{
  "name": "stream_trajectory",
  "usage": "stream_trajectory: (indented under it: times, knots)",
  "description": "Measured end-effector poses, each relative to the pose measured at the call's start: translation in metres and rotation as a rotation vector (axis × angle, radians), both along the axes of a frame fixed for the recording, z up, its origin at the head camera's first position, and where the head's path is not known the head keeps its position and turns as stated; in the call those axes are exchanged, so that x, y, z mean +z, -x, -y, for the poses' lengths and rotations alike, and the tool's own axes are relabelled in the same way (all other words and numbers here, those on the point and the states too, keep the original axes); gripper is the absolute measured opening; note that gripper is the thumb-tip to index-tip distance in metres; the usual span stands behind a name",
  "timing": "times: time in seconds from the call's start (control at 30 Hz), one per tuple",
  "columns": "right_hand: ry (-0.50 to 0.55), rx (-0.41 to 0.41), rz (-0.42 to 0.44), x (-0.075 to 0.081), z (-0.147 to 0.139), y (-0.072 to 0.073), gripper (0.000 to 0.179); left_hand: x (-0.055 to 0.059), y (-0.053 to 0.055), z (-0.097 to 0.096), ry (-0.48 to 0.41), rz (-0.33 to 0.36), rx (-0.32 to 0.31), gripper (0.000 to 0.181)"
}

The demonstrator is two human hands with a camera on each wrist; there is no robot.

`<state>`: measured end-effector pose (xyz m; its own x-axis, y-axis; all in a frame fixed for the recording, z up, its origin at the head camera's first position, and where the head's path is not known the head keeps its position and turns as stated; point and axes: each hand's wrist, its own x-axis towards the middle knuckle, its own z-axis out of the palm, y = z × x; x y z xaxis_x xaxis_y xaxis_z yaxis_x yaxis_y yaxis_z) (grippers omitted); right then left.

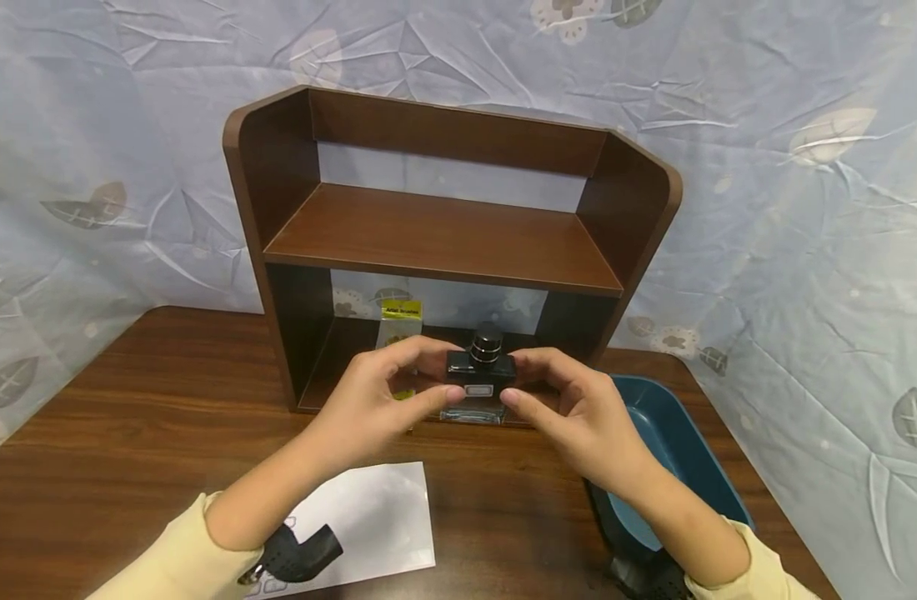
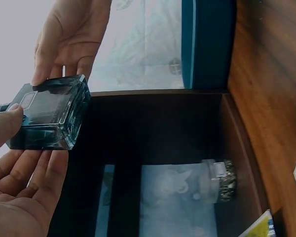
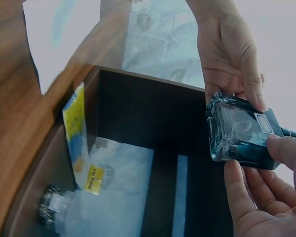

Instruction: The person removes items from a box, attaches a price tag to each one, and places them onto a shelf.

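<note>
A square, dark-tinted glass perfume bottle [image 1: 477, 385] with a round black cap [image 1: 487, 340] and a small pale label is held up in front of the brown shelf unit's lower compartment. My left hand [image 1: 379, 400] pinches one side of it, thumb on the front face. On the opposite side my right hand [image 1: 586, 412] grips it the same way. The left wrist view shows the bottle's thick glass base [image 2: 79, 111] turned toward the shelf. In the right wrist view both thumbs lie near the label [image 3: 264, 123].
The brown two-tier shelf unit [image 1: 443, 237] stands at the back. Its lower compartment holds a yellow-topped "Artist Brushes" packet [image 1: 402, 311] and a small clear jar [image 2: 218, 181] with dark contents. A blue tray [image 1: 679, 446] is at the right, white paper [image 1: 387, 517] at the front.
</note>
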<state>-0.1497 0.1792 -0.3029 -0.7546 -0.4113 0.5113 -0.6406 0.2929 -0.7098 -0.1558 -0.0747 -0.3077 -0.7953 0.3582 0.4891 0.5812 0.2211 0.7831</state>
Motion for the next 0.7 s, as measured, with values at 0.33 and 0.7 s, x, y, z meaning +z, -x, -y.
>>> stream_trajectory:
  times: [0.33,0.7]
  knots:
    - [-0.026,-0.019,-0.034,0.031,0.007,0.018,0.036,0.026,0.013,0.004,-0.047,-0.025,0.04,0.039]
    - [-0.087,-0.078,-0.123,0.069,0.014,0.045,0.032,0.062,0.033,0.007,-0.025,-0.071,0.105,0.039]
